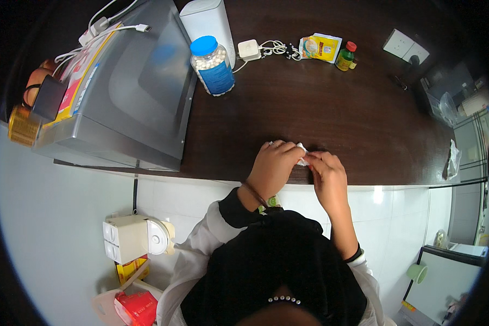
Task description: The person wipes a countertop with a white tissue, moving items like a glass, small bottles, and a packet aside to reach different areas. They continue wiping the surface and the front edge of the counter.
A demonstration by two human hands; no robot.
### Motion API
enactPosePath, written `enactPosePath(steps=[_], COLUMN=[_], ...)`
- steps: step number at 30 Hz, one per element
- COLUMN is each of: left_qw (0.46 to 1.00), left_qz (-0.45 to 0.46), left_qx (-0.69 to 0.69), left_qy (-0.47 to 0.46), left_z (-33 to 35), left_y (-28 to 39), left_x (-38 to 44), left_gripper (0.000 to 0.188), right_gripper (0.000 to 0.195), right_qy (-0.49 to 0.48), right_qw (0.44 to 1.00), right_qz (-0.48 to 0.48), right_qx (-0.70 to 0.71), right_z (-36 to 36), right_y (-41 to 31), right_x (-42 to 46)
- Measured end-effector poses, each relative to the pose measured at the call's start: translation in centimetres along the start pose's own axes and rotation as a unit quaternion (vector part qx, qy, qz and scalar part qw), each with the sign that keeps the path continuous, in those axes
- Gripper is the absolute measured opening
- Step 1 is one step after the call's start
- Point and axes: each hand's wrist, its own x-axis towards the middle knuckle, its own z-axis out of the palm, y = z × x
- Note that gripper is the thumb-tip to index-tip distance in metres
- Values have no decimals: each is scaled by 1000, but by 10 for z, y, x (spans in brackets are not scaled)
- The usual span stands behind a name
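Near the front edge of a dark wooden table (293, 110), both my hands meet at a small crumpled white piece, perhaps tissue (302, 160). My left hand (275, 163) wears a ring and a brown wrist band; its thumb and fingers pinch the piece from the left. My right hand (329, 167) has its fingertips against the piece's right side, where something small and reddish shows between the fingers; I cannot tell what it is. The undersides of both hands are hidden.
A grey metal appliance (146, 81) stands left. Behind are a clear jar with blue lid (214, 67), a white adapter (249, 50), a yellow packet (320, 48) and a red-capped green bottle (345, 57). Crumpled white plastic (453, 160) lies at the far right edge.
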Motion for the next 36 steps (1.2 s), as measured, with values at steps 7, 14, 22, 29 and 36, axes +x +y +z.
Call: enactPosePath(steps=[7, 14, 22, 29, 36], left_qw=[997, 987, 905, 828, 836], left_qz=[33, 39, -163, -192, -262], left_qx=[2, 10, -392, -525, -482], left_qy=[-63, -153, -35, -44, 16], left_z=[-20, -47, -61, -60, -56], left_y=[10, 8, -1, 8, 0], left_x=[-25, -51, -74, -83, -81], left_gripper=[4, 10, 32, 24, 22], right_gripper=[25, 26, 23, 27, 35], right_qy=[4, -81, -53, -73, 65], right_qw=[1000, 995, 738, 651, 913], right_qz=[18, 22, 310, 317, 161], right_qx=[3, 60, 597, 686, 369], right_z=[-4, -6, 6, 15, 28], right_y=[-28, -52, -53, -63, -71], right_x=[-30, -47, -55, -46, -39])
